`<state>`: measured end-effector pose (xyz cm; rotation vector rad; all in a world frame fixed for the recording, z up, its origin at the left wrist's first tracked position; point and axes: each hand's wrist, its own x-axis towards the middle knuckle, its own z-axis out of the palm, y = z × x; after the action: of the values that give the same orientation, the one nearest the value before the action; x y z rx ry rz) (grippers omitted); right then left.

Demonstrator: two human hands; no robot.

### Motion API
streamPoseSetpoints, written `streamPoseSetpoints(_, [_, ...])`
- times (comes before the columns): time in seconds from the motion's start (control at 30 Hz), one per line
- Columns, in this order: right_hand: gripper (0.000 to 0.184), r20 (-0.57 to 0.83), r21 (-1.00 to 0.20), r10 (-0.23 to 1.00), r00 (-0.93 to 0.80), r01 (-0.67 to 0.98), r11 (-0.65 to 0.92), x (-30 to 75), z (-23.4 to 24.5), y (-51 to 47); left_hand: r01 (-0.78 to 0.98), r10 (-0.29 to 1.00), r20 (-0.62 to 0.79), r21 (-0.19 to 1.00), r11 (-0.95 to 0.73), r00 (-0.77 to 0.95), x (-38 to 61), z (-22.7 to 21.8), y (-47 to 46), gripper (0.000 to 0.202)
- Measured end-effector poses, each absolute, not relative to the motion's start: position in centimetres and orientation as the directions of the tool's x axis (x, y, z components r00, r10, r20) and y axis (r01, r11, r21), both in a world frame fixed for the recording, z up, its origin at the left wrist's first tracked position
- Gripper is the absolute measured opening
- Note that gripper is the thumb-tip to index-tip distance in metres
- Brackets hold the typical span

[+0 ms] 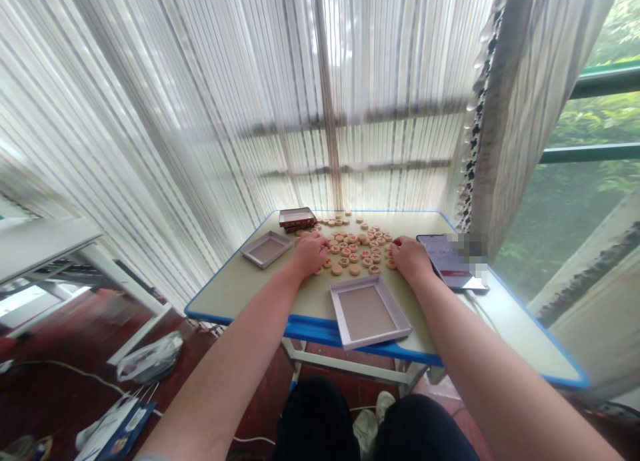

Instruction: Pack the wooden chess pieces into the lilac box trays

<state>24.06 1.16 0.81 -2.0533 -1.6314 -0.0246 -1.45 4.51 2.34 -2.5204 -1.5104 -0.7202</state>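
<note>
Several round wooden game discs (357, 247) lie scattered across the middle of a beige table with a blue rim (240, 291). My left hand (309, 253) rests palm down on the left edge of the pile, its fingers curled over some discs. On the pile's right edge sits my right hand (409, 256), fingers bent onto the discs. Whether either hand grips a disc is hidden. A shallow grey box tray (369, 311) lies open at the table's near edge between my forearms.
A second grey tray (267, 249) lies at the left, and a brown wooden box (297, 217) stands at the back. A phone (453, 262) rests to the right of my right hand. Striped curtains hang behind the table. Bags and cables lie on the floor at left.
</note>
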Motion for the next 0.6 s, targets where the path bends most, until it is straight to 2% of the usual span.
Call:
streamPoseSetpoints(0.1, [0.029, 0.316, -0.420, 0.912, 0.261, 0.901, -0.112, 24.3, 0.6, 1.3, 0.846, 0.795, 0.481, 0.177, -0.502, 0.370, -1.8, 2.7, 4.7, 0.019])
streamPoseSetpoints(0.2, [0.030, 0.333, -0.544, 0.891, 0.310, 0.835, -0.087, 24.4, 0.4, 1.5, 0.831, 0.789, 0.506, 0.221, -0.510, 0.349, -2.2, 3.1, 4.7, 0.025])
streamPoseSetpoints(0.3, [0.031, 0.390, -0.621, 0.860, 0.329, 0.783, -0.018, 24.3, 0.3, 1.6, 0.843, 0.812, 0.432, 0.182, -0.506, 0.393, -2.3, 3.1, 4.5, 0.021])
streamPoseSetpoints(0.4, [0.034, 0.436, -0.616, 0.862, 0.258, 0.784, 0.077, 23.9, 0.4, 1.5, 0.836, 0.809, 0.375, 0.136, -0.531, 0.453, -2.1, 2.7, 4.3, 0.019])
streamPoseSetpoints(0.5, [0.037, 0.434, -0.598, 0.881, 0.188, 0.791, 0.126, 23.6, 0.7, 1.2, 0.823, 0.790, 0.398, 0.131, -0.553, 0.467, -2.0, 2.2, 4.5, 0.021])
streamPoseSetpoints(0.6, [0.034, 0.451, -0.592, 0.872, 0.191, 0.795, 0.132, 23.5, 0.9, 1.1, 0.820, 0.779, 0.407, 0.112, -0.561, 0.478, -2.1, 2.1, 4.6, 0.020])
